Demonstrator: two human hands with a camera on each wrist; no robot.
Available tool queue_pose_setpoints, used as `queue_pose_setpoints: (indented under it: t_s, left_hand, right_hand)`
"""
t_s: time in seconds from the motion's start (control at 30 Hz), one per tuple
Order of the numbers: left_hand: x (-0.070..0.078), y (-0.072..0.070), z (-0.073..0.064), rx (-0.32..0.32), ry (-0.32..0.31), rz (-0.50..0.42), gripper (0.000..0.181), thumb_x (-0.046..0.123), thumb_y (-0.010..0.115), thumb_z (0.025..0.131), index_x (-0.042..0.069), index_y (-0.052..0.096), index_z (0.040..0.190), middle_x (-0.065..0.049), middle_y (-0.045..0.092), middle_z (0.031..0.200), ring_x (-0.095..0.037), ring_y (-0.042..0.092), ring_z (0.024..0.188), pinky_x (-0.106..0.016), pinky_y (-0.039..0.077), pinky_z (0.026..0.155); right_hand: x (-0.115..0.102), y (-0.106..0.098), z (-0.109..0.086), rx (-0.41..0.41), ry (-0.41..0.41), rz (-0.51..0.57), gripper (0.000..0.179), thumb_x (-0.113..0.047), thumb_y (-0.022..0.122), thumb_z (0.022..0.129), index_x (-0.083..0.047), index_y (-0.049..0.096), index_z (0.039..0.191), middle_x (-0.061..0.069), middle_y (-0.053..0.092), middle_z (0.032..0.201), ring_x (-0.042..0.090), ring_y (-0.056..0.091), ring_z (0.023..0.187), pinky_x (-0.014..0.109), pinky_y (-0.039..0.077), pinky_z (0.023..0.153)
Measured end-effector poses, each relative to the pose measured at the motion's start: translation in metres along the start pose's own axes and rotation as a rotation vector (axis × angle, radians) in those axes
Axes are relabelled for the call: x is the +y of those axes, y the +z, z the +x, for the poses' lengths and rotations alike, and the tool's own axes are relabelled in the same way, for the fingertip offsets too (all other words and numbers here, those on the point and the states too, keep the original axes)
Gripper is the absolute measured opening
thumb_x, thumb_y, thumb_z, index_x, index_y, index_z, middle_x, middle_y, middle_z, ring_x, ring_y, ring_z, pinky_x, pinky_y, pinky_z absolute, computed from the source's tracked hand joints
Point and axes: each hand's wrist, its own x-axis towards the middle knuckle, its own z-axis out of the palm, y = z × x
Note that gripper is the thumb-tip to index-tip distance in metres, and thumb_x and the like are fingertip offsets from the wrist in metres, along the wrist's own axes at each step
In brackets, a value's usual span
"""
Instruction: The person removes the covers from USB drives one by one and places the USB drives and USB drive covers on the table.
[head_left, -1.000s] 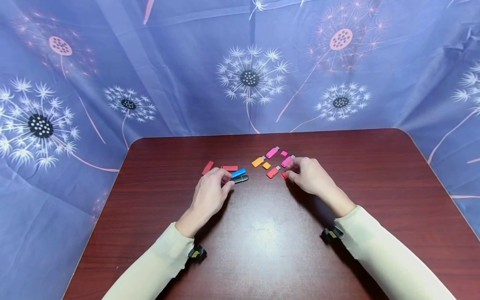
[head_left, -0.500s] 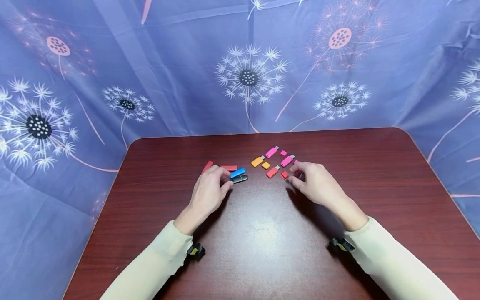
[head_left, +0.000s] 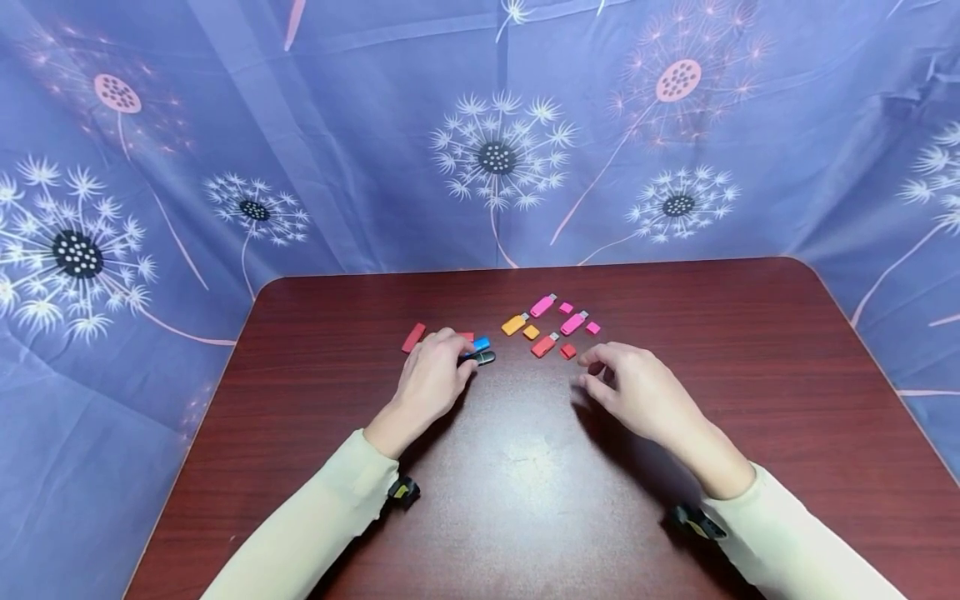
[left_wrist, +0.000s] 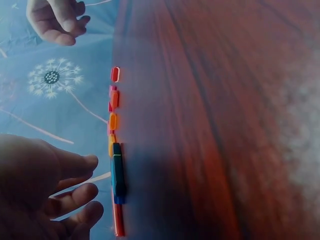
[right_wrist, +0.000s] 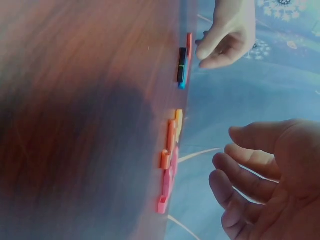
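Note:
My left hand [head_left: 432,375] hovers with loosely bent fingers over a black USB stick [head_left: 486,358] and a blue USB stick [head_left: 481,344], partly hiding both. In the left wrist view a gap shows between its fingertips [left_wrist: 91,161] and the black stick. Just behind lies a red stick [head_left: 467,336], with another red stick [head_left: 414,337] to the left. My right hand [head_left: 637,387] holds nothing, its fingers loosely curved, in front of a red cap [head_left: 568,352] and a pink cap [head_left: 593,328]. An uncapped red USB stick [head_left: 544,345] lies left of the red cap.
Two uncapped pink USB sticks, one farther back [head_left: 543,306] and one nearer [head_left: 573,323], lie with another pink cap [head_left: 566,307]. An uncapped orange stick [head_left: 514,325] and its orange cap [head_left: 531,332] sit beside them. A blue dandelion-print cloth [head_left: 375,150] hangs behind the wooden table [head_left: 525,517].
The right hand has drawn back toward the person, uncovering the red cap and the near pink cap. The left hand has shifted slightly right, covering more of the blue and black sticks.

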Motion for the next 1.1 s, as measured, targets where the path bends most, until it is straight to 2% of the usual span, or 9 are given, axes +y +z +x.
queue_pose_setpoints:
  t_s: [0.23,0.4,0.7,0.9,1.1]
  left_hand:
    - [0.002,0.005,0.005,-0.032,0.040,0.111,0.015,0.021,0.080,0.097,0.014,0.081,0.111,-0.002,0.071,0.106,-0.026,0.066,0.096,-0.041,0.054,0.087]
    - [0.002,0.009,0.006,-0.056,0.055,0.168,0.013,0.021,0.079,0.099,0.016,0.082,0.110,-0.003,0.070,0.106,-0.027,0.066,0.095,-0.043,0.054,0.086]
    - [0.003,0.010,0.006,-0.056,0.061,0.163,0.007,0.020,0.081,0.096,0.017,0.082,0.103,-0.001,0.071,0.102,-0.026,0.067,0.094,-0.043,0.054,0.081]
    - [0.004,0.009,0.007,-0.097,0.047,0.147,0.013,0.022,0.080,0.097,0.015,0.081,0.108,-0.002,0.072,0.105,-0.026,0.068,0.102,-0.045,0.055,0.085]
    - [0.005,0.009,0.006,-0.120,0.050,0.171,0.012,0.023,0.080,0.098,0.015,0.081,0.107,-0.004,0.069,0.101,-0.027,0.066,0.099,-0.045,0.054,0.079]
  right_hand:
    - [-0.003,0.001,-0.009,0.015,-0.028,-0.009,0.016,-0.010,0.078,0.093,-0.007,0.077,0.109,0.004,0.075,0.102,0.018,0.066,0.084,0.041,0.055,0.077]
    - [-0.004,0.001,-0.013,0.015,-0.035,-0.020,0.015,-0.011,0.079,0.093,-0.008,0.077,0.108,0.003,0.076,0.101,0.019,0.067,0.085,0.042,0.055,0.077]
    - [-0.006,0.000,-0.015,0.025,-0.058,-0.026,0.013,-0.012,0.079,0.093,-0.009,0.077,0.106,0.002,0.076,0.099,0.021,0.068,0.085,0.042,0.055,0.076]
    - [-0.008,0.000,-0.014,0.026,-0.065,-0.029,0.014,-0.011,0.078,0.093,-0.008,0.077,0.107,0.001,0.076,0.100,0.021,0.068,0.086,0.042,0.055,0.077]
    - [-0.009,0.001,-0.013,0.013,-0.065,-0.032,0.013,-0.011,0.078,0.093,-0.009,0.077,0.106,-0.001,0.075,0.100,0.021,0.068,0.087,0.042,0.055,0.077]
